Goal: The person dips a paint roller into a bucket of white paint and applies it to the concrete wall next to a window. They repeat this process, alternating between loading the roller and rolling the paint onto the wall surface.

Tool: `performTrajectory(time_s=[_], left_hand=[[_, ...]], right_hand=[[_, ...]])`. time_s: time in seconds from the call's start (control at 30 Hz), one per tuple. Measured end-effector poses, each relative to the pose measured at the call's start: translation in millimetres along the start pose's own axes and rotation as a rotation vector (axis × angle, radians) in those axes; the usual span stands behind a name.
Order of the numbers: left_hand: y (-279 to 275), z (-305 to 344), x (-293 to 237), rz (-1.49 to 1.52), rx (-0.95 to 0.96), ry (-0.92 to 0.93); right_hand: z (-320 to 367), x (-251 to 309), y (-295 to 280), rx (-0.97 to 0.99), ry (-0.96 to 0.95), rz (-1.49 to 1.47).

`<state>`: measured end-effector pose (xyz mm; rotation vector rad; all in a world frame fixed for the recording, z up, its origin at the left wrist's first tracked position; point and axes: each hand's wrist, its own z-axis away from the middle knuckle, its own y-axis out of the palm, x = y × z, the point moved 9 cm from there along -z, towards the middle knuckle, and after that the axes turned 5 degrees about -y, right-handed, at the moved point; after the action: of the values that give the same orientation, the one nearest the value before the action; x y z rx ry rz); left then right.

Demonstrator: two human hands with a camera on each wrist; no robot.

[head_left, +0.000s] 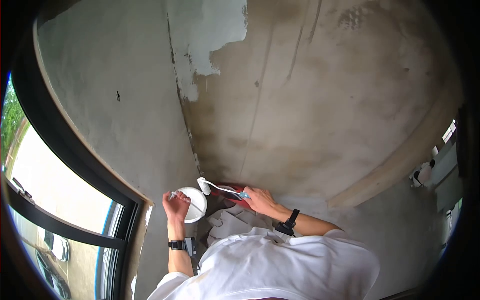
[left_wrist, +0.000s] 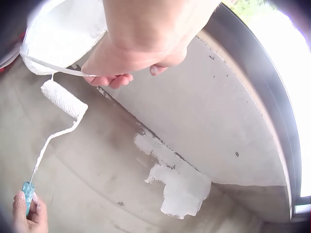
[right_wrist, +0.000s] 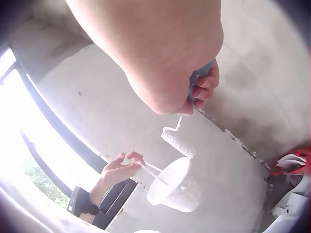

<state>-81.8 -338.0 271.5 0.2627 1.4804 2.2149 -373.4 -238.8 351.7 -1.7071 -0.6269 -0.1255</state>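
Observation:
My left hand (head_left: 176,206) grips the thin handle (left_wrist: 56,68) of a white bucket (right_wrist: 183,196), which hangs tilted with white paint inside. In my right hand (head_left: 261,201) is a paint roller (head_left: 204,186), gripped by its blue-green grip (left_wrist: 28,192). The roller's sleeve (left_wrist: 63,98) is coated in white paint, and so is its bent metal frame (left_wrist: 47,141). It stands right at the bucket's rim, with a thin strand of paint between them in the left wrist view.
A brown wall (head_left: 300,115) rises ahead, with a white painted patch (head_left: 210,30) near the corner. On the left are a grey wall (head_left: 125,100) and a black-framed window (head_left: 65,130). Grey sheets (head_left: 235,222) and a red item (right_wrist: 291,162) lie low by the corner.

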Motion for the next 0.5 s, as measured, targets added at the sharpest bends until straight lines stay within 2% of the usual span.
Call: performTrajectory(time_s=[0.07, 0.13, 0.17, 0.23, 0.3, 0.5], left_hand=[[-1.1, 3.3, -1.0, -0.003, -0.004, 0.005], [-3.5, 4.3, -0.7, 0.000, -0.006, 0.001], [-5.1, 3.7, -0.6, -0.006, -0.005, 0.002], [-7.8, 3.9, -0.6, -0.013, -0.010, 0.004], [-11.4, 3.8, -1.2, -0.009, -0.037, 0.006], [-28.2, 3.1, -4.3, -0.021, -0.042, 0.002]], right_hand=[[-1.8, -1.2, -10.8, -0.018, 0.010, 0.023], [-1.1, -16.6, -13.4, 0.040, 0.218, -0.184], [-4.1, -18.0, -16.5, 0.032, 0.215, -0.179], [-10.7, -31.2, -26.1, -0.058, 0.291, -0.324], [-30.2, -43.1, -46.9, -0.177, 0.229, -0.383], [-129.6, -43.8, -186.8, -0.443, 0.246, -0.710]])
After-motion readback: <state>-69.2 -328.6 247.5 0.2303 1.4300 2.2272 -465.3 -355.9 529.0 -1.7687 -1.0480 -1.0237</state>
